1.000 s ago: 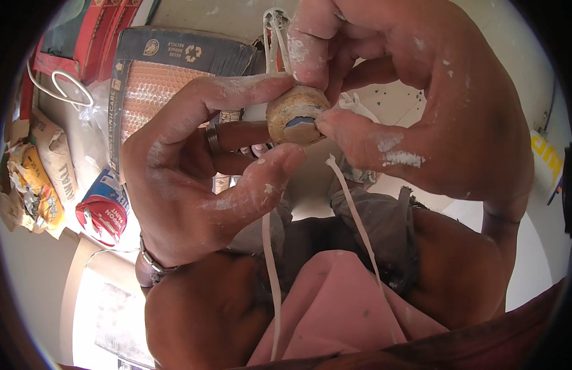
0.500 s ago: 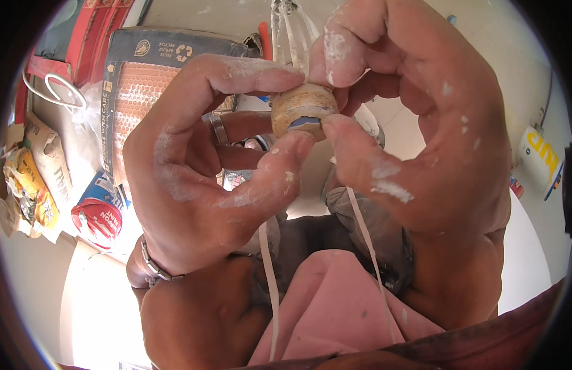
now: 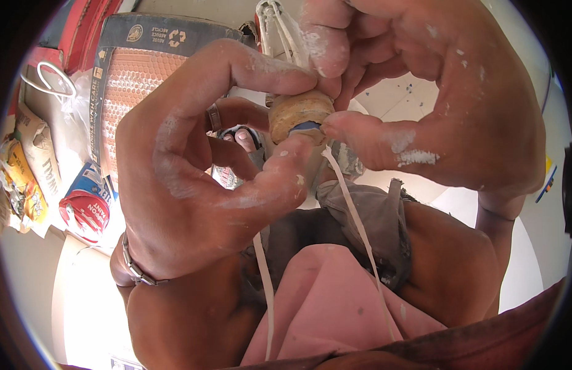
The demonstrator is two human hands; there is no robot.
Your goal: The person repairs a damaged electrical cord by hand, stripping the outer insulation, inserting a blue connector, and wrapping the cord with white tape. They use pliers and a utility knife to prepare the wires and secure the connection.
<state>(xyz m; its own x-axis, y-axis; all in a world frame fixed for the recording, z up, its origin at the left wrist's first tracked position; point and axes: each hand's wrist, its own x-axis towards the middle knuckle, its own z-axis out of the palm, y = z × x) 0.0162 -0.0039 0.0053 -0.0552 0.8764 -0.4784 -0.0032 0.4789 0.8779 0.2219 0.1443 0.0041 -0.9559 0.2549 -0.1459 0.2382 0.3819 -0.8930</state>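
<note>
Between my two hands is a small tan roll [image 3: 300, 114], seemingly masking tape, with a blue patch on its near side. The index finger and thumb of my left hand [image 3: 193, 160] pinch it from above and below. My right hand [image 3: 471, 105] curls round from the right; its thumb tip touches the roll's right edge, and the fingertips press near its top. Whitish dried smears mark both hands. A pale narrow strip [image 3: 353, 206] hangs below the roll toward my lap; whether it joins the roll, I cannot tell.
Behind my left hand stands a dark box [image 3: 168, 31] with a honeycomb-patterned panel. A red and blue paint can [image 3: 85, 209] and crumpled bags [image 3: 27, 185] lie at the left. White-coated wire loops [image 3: 279, 34] rise beyond the roll. Pink cloth [image 3: 329, 296] covers my lap.
My right hand has shifted right, its thumb drawn a little back along the roll's edge. My left hand keeps its pinch. The whole view has moved slightly.
</note>
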